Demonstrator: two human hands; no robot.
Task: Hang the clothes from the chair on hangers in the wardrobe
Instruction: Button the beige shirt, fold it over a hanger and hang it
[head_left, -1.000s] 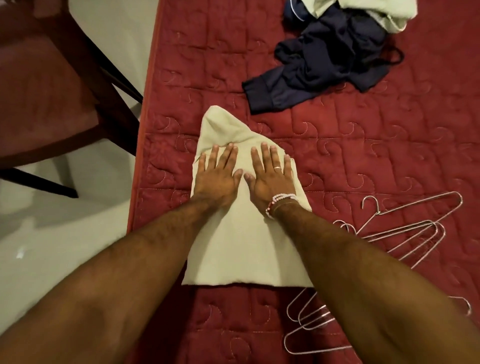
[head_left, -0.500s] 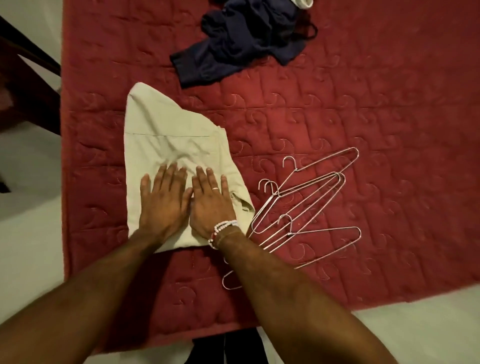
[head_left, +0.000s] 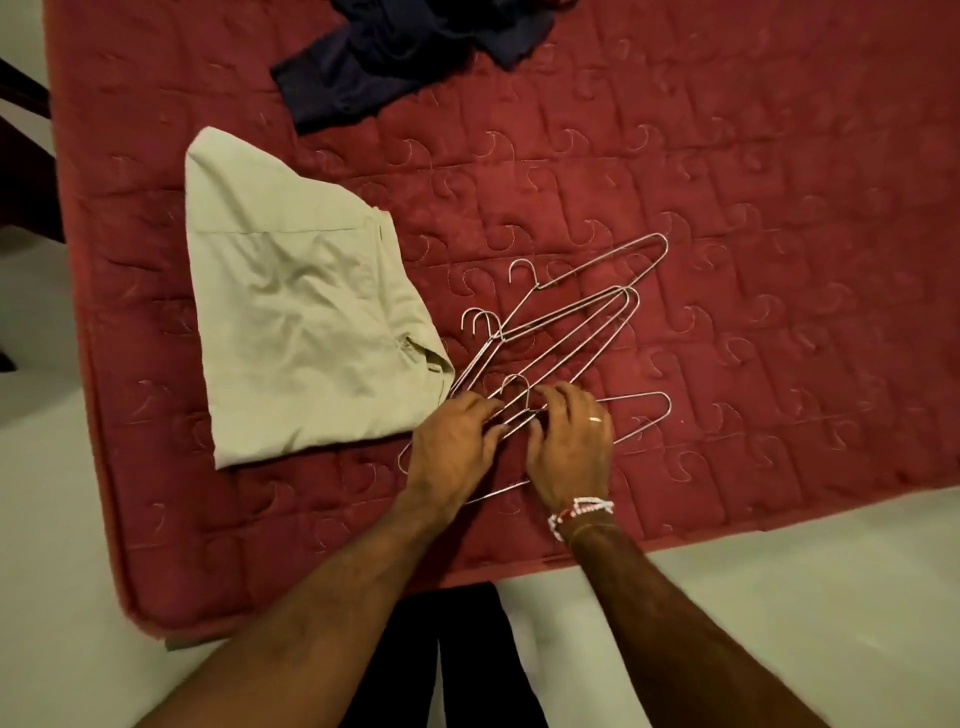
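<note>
The left hand (head_left: 452, 447) and right hand (head_left: 569, 441) both curl their fingers around the wire hangers (head_left: 550, 348) on the red bed (head_left: 779, 156). The folded beige garment (head_left: 301, 312) lies just beside the hangers, and the dark clothes (head_left: 395, 52) lie farther up.

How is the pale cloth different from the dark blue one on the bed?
The pale garment is beige and folded flat; the dark blue garment is crumpled. The pale garment lies beside the wire hangers; the dark blue garment lies farther up, partly out of view. Both rest on the red bed.
</note>
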